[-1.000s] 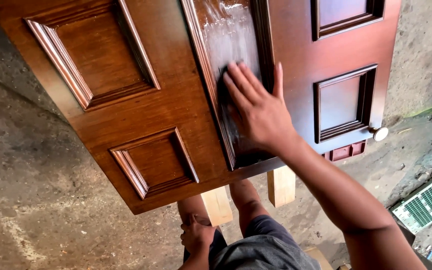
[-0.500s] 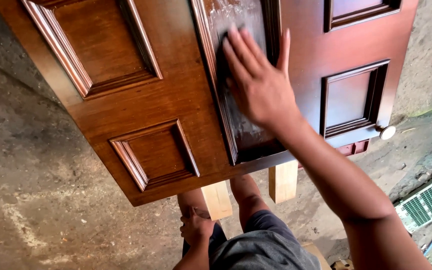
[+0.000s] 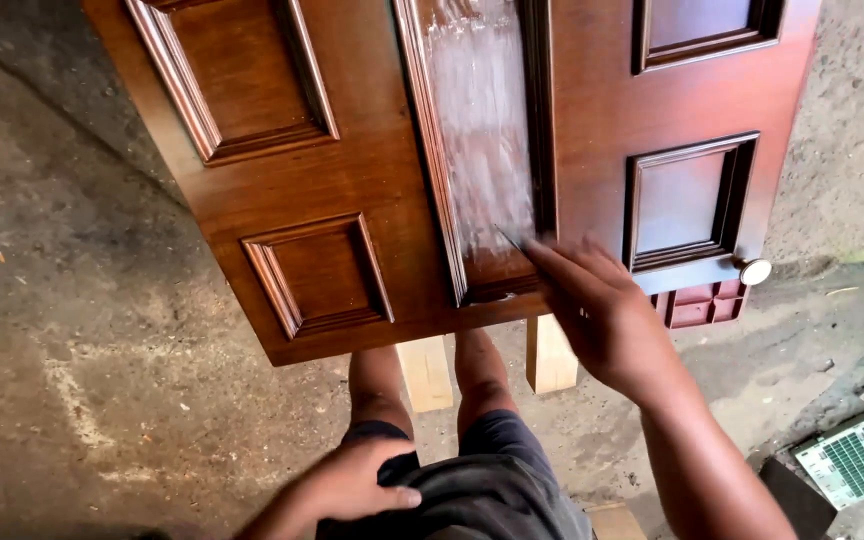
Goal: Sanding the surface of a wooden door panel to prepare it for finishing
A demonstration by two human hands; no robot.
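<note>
Since the earlier frames the right hand (image 3: 607,320) has slid down the narrow middle panel (image 3: 479,150), from flat on the upper part of it to the panel's lower end near the bottom edge of the door (image 3: 372,170); the left hand (image 3: 352,485) has stayed down on the thigh.

The right hand is now lying at centre right of the frame with its fingers (image 3: 552,262) stretched out together, the tips pressing on the lower end of the panel. Whether anything thin is sitting under the fingers cannot be told. The panel is showing a pale, dusty, whitish streaking over the brown finish, running up to the top of the frame.

The door is filling the upper half of the frame, lying tilted, a glossy reddish-brown wooden leaf with raised rectangular panels: a large one at upper left, a small one (image 3: 317,272) at lower left, another small one (image 3: 687,200) at right. Pale wooden blocks (image 3: 550,355) are showing beneath its lower edge, just in front of the person's knees.

The left hand is resting at bottom centre, fingers loosely curled and holding nothing, on dark grey shorts (image 3: 497,480). A small round whitish knob (image 3: 753,271) is sitting just beside the door's right lower corner. Rough concrete floor (image 3: 72,350) is spreading around, and a green-and-white gridded object (image 3: 862,455) is lying at lower right.
</note>
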